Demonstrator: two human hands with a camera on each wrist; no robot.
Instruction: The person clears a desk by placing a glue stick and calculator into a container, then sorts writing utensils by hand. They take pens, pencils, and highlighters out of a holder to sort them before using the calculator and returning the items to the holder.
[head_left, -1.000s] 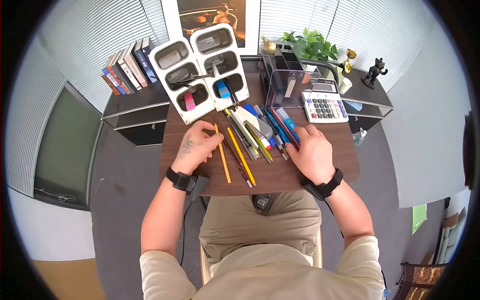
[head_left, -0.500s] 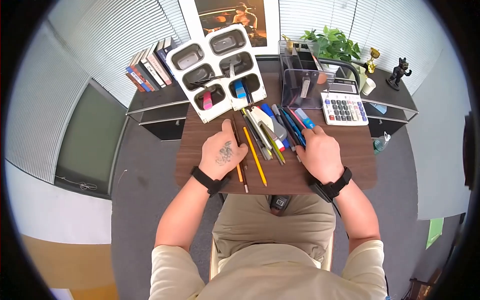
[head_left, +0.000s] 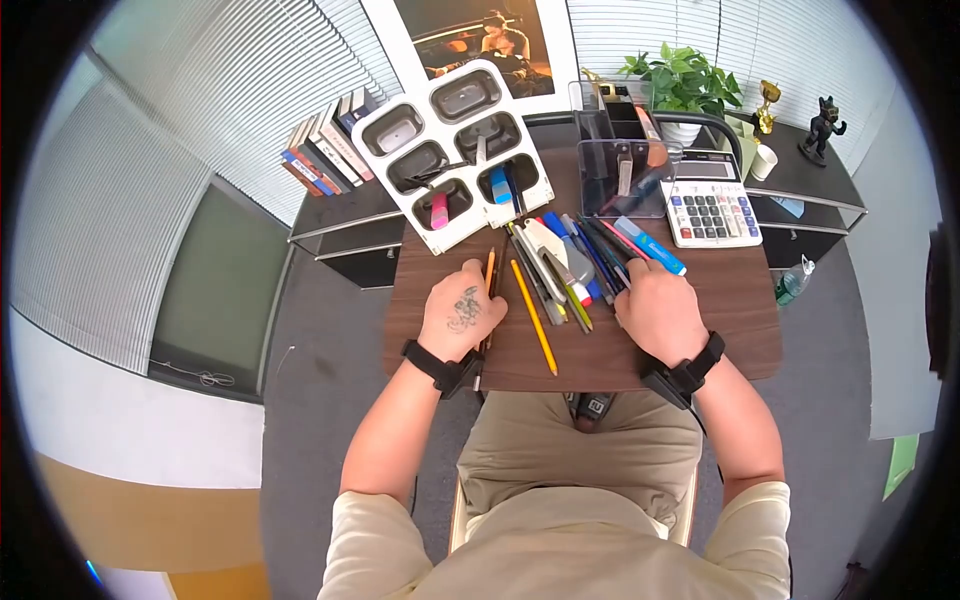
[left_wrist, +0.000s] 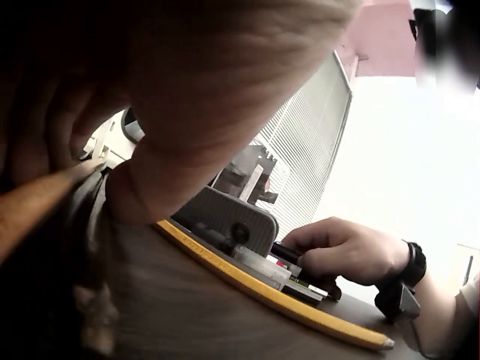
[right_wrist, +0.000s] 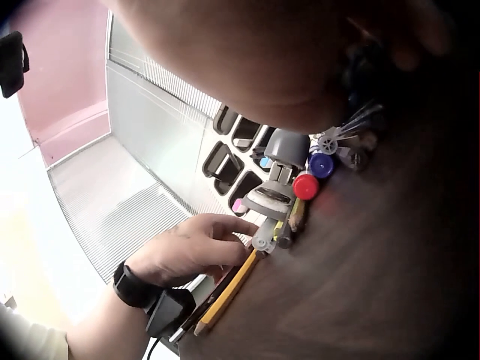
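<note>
Beside the left edge of the pile, my left hand (head_left: 463,310) grips an orange pencil (head_left: 490,268) and dark pencils, largely hidden under the palm; a wooden shaft (left_wrist: 45,201) shows close up in the left wrist view. A yellow pencil (head_left: 534,320) lies apart, just right of that hand. My right hand (head_left: 663,312) curls its fingers and thumb round dark pens (head_left: 603,256) at the pile's right side. A blue highlighter (head_left: 650,247) slants above its knuckles. Between the hands lie a grey-and-white tool (head_left: 545,240), markers and more pencils; a red cap (right_wrist: 305,187) shows.
Behind the pile leans a white tray (head_left: 428,114) with several dark compartments, holding pink (head_left: 439,210) and blue (head_left: 500,186) highlighters. A clear organizer (head_left: 622,192) and a calculator (head_left: 713,222) stand at the back right. The desk's front edge is near both wrists.
My left hand has turned palm down over the orange and dark pencils, drawing them together away from the yellow one. The blue highlighter has shifted above my right hand. The head view has swung left.
</note>
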